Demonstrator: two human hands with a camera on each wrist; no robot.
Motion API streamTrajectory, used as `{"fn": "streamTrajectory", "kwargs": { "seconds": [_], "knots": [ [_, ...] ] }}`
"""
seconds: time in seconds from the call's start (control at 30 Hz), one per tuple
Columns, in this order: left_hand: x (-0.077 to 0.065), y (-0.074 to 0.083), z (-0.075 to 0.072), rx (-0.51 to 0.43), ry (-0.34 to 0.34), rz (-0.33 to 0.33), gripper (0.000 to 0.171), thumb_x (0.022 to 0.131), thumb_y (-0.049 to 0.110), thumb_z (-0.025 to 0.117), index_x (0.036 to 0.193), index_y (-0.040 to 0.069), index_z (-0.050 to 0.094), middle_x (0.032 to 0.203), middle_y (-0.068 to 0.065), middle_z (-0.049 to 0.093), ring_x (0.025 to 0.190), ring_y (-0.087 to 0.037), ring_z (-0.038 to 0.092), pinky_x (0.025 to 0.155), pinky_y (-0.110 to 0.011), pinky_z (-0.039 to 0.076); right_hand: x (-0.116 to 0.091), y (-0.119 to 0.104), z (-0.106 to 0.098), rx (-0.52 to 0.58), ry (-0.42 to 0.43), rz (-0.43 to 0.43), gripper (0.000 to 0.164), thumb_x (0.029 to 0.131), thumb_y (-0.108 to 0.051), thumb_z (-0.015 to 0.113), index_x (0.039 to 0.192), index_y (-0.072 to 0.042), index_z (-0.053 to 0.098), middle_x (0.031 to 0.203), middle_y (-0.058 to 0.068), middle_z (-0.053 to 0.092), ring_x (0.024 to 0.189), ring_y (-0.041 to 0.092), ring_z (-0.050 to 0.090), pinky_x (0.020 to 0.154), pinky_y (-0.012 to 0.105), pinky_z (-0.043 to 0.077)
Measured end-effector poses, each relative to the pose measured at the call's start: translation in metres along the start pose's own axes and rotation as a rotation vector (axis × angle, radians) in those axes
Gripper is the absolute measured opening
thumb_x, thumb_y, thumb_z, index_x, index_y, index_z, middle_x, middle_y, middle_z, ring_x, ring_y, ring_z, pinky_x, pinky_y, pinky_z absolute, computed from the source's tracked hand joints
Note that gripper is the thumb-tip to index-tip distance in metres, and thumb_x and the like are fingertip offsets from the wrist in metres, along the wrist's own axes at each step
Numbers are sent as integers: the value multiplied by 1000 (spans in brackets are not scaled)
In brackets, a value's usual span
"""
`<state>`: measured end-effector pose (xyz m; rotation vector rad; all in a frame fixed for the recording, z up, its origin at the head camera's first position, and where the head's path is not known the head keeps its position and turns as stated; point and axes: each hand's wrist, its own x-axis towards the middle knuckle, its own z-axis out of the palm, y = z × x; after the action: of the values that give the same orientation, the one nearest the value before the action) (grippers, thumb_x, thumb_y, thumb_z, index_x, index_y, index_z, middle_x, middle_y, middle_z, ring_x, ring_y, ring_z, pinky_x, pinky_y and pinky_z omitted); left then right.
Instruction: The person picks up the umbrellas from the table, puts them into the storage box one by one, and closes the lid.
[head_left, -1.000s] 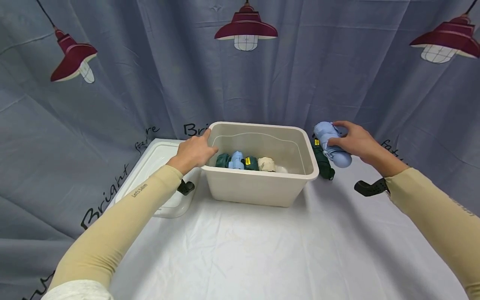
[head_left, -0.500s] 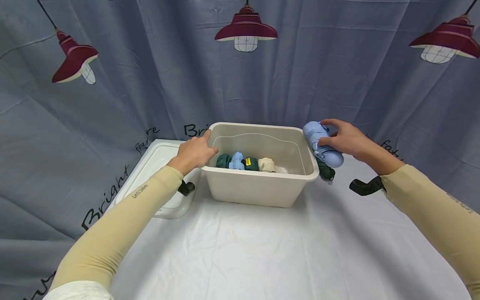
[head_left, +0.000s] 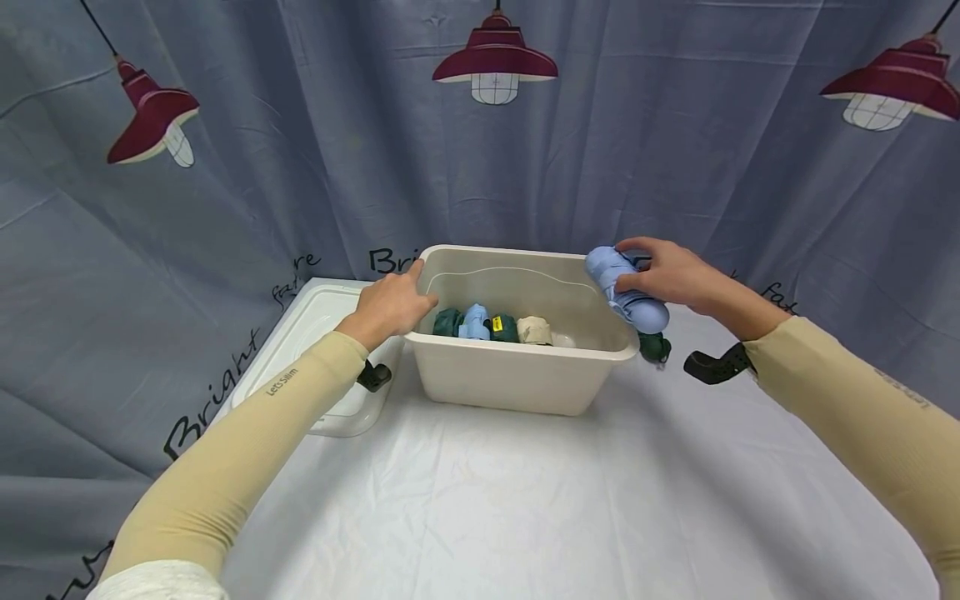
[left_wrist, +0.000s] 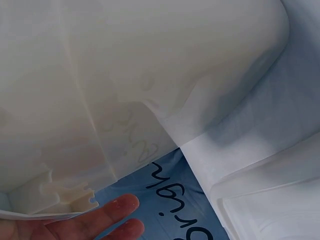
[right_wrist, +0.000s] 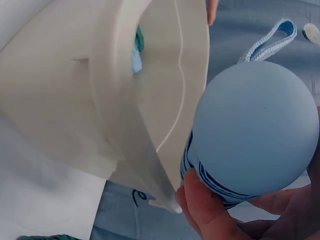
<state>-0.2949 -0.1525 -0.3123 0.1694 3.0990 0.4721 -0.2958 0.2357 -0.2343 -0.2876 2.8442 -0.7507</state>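
Observation:
My right hand (head_left: 667, 271) grips a light blue folded umbrella (head_left: 633, 310) over the right rim of a beige plastic storage bin (head_left: 510, 379). In the right wrist view, the umbrella's rounded end (right_wrist: 255, 127) faces the camera, with a wrist loop (right_wrist: 272, 42) beside it. My left hand (head_left: 386, 308) holds the bin's left rim, thumb toward the inside and index finger along the far corner; its fingers (left_wrist: 120, 205) show outside the rim in the left wrist view. Inside the bin stand rolled umbrellas: dark green (head_left: 447, 322), light blue (head_left: 474, 322), green with a yellow label (head_left: 504, 328) and beige (head_left: 534, 331).
A dark green folded umbrella (head_left: 654, 347) lies on the table right of the bin, partly hidden. The white lid (head_left: 315, 325) lies at the bin's left. A white cloth (head_left: 525, 500) covers the table, and a grey-blue curtain (head_left: 360, 167) hangs behind.
My right hand has carried the light blue umbrella leftward, from above the green umbrella on the table to the bin's right rim. My left hand has stayed at the left rim.

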Motion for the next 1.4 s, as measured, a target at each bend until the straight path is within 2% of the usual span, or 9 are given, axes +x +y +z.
{"fn": "streamTrajectory", "kwargs": {
  "seconds": [0.13,0.43,0.53,0.67,0.73,0.97,1.2,1.4],
  "knots": [
    [0,0,0,-2,-1,-5,80,95,46,45,163,15,17,135,-19,62,107,-32,65,76,-50,51,5,-5,2,-13,-26,-17,72,92,-30,65,154,-7,35,138,30,47,111,40,55,76,42,53],
    [0,-1,0,-15,-8,-11,80,95,46,44,163,16,17,132,-17,64,98,-30,65,72,-47,51,21,-16,6,-50,-90,-20,70,91,-33,65,152,-9,40,149,28,39,109,36,56,72,38,52],
    [1,-1,1,-14,-9,-10,80,95,46,45,163,16,16,129,-17,64,96,-29,65,70,-46,50,27,-22,8,-54,-128,-17,69,92,-32,65,153,-9,40,149,27,39,103,34,58,70,37,52],
    [1,-3,1,-14,-9,-11,80,95,46,45,163,16,17,127,-16,66,93,-28,65,69,-45,50,35,-29,12,-100,-176,-16,69,93,-33,64,153,-9,40,148,27,40,92,29,61,68,36,51],
    [1,-3,1,-17,-9,-11,79,95,46,45,163,16,17,128,-16,65,93,-28,65,69,-45,50,38,-33,15,-137,-185,-26,68,92,-33,63,152,-10,42,149,27,40,92,29,61,69,37,51],
    [1,-3,1,-17,-9,-9,79,96,46,45,163,17,17,129,-17,65,94,-28,66,69,-45,50,50,-44,25,-173,-236,-37,63,93,-29,63,149,-6,46,142,27,45,90,27,62,69,34,52],
    [1,-3,0,-15,-13,-5,79,96,46,45,163,17,15,121,-16,68,89,-28,66,69,-45,50,60,-49,35,-214,-306,-25,62,92,-29,62,147,-4,48,137,27,48,83,24,64,65,32,54],
    [1,-2,1,-13,-11,-10,79,96,47,45,163,17,16,126,-16,67,90,-28,67,71,-46,51,70,-48,43,-236,-325,-16,62,93,-27,61,147,-1,47,133,26,52,85,24,64,66,31,55]
  ]
}}
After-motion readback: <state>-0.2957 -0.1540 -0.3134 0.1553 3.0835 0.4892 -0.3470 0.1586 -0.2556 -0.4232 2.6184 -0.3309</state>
